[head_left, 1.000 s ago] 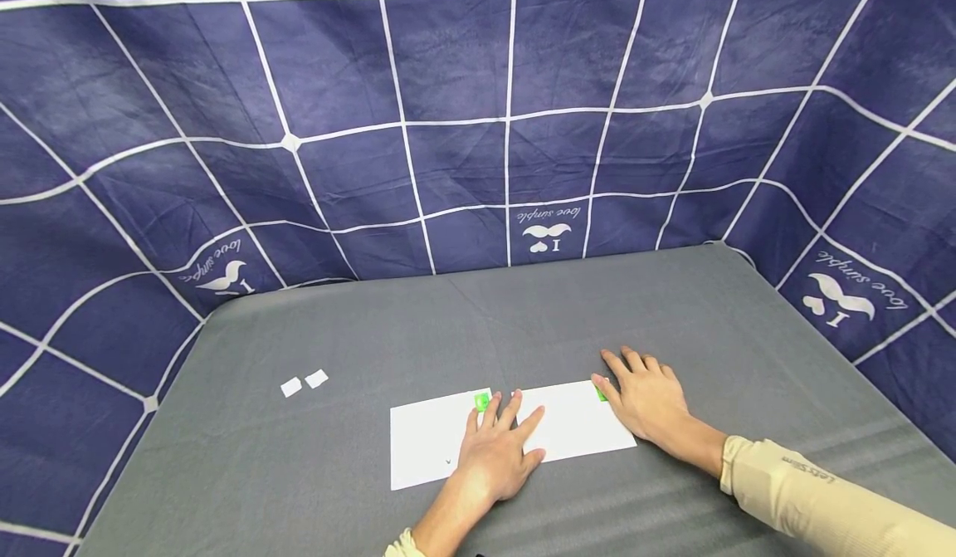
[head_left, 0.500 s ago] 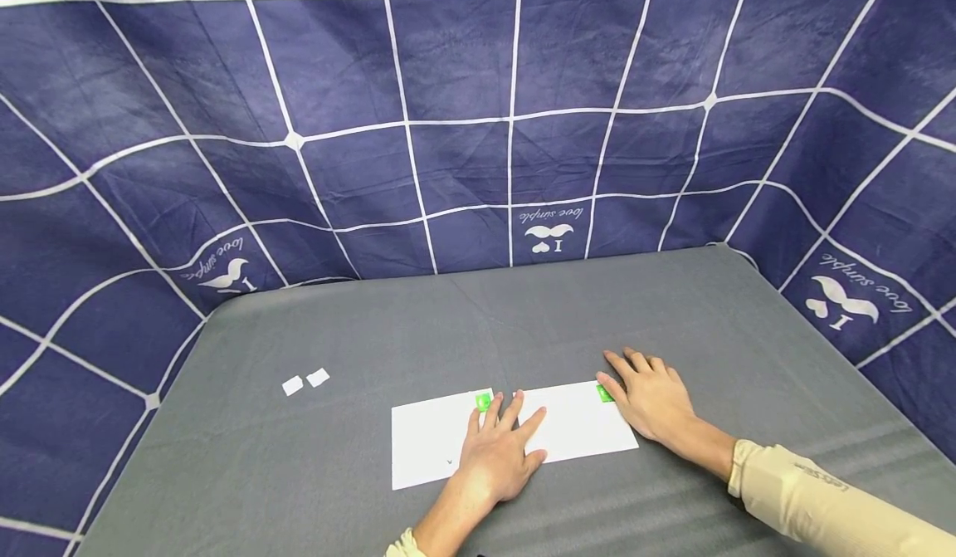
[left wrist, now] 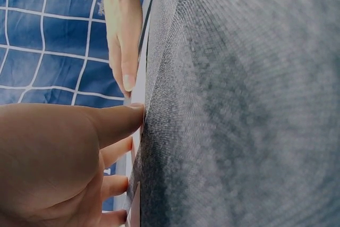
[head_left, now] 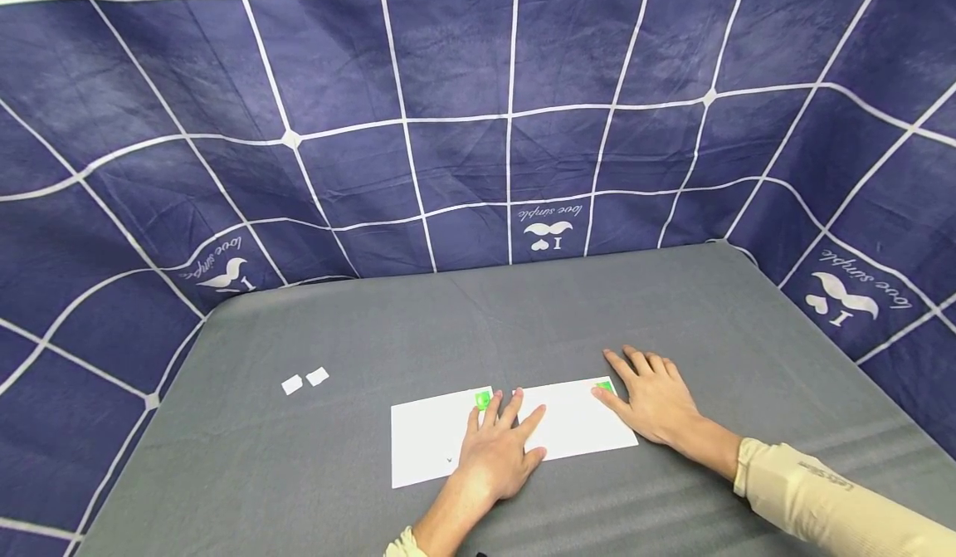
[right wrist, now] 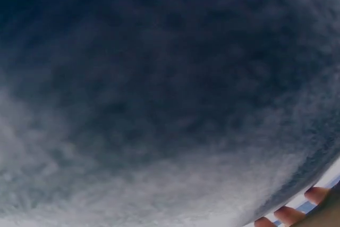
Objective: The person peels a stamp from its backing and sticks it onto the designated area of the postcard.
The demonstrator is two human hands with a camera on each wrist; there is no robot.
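Note:
Two white envelope-like paper rectangles lie side by side on the grey cloth: a left paper [head_left: 421, 441] and a right paper [head_left: 571, 424]. Each bears a green stamp-like sticker at its far right corner, the left sticker [head_left: 482, 400] and the right sticker [head_left: 605, 387]. With fingers spread, my left hand [head_left: 495, 457] rests over the gap, touching both papers. My right hand [head_left: 653, 399] lies at the right paper's far right corner. Its thumb [head_left: 611, 399] reaches over the right sticker's lower part, and its other fingers stretch out over the cloth.
Two small white paper squares, one left [head_left: 292, 384] and one right [head_left: 317, 376], lie on the left of the grey cloth-covered table [head_left: 358, 324]. A blue curtain [head_left: 456, 158] with white grid lines hangs behind and along the sides.
My right thumb has slid toward me across the right sticker, uncovering its far part. The left hand and both papers stay in place.

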